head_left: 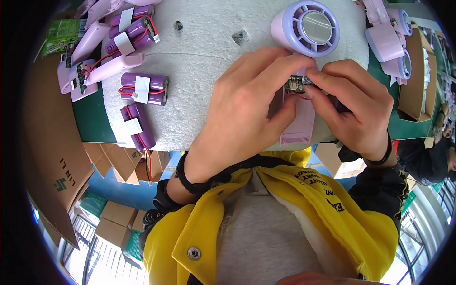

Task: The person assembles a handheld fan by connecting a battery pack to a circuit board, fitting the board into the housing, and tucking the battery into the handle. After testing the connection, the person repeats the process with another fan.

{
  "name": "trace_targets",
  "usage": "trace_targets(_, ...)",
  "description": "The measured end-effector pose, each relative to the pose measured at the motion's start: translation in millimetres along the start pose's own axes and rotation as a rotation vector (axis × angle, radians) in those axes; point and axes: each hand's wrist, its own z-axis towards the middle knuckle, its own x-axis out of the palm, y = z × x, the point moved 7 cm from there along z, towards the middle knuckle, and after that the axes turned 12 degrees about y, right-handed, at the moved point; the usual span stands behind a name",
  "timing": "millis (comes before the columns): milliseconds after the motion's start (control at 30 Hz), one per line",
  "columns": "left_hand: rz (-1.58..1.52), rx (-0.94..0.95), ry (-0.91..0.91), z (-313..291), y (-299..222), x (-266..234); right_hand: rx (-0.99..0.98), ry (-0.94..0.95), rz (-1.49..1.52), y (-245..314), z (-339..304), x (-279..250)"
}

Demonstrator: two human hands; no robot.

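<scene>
A lilac handheld fan [317, 27] lies on the padded white surface in front of me, its round grille away from me and its opened handle [298, 128] toward me. My left hand [247, 97] is closed around the left side of the handle. Inside the handle shows a small green circuit board [293, 84] with a red wire beside it. The thumb and forefinger of my right hand [354, 102] pinch the board's right end, around a small dark part. Partly hidden under that hand is a purple battery cell [338, 105].
Purple battery packs with red wires and white tape [154, 95] lie to the left, beside lilac fan shells [116, 69] with boards. More fans [384, 42] and a cardboard box [418, 80] stand at the right. A large carton [52, 137] rises at the far left. Another person [427, 161] is at the right.
</scene>
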Motion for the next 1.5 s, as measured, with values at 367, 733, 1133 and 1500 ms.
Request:
trace_targets(367,0.037,0.028,-0.009,2.3,-1.4,-0.5,-0.037,0.014,-0.111,5.6,-2.2,-1.5)
trace_targets(733,-0.023,-0.008,0.033,1.9,-1.9,-1.8,-0.127,-0.035,-0.155,4.8,-2.7,2.9)
trace_targets(1133,-0.136,0.038,0.040,4.1,5.0,-2.0,-0.107,-0.104,-0.175,3.5,-4.4,-0.8)
trace_targets(1500,-0.110,0.045,0.044,2.6,4.1,-3.5,0.062,-0.044,0.029,-13.7,0.9,-5.1)
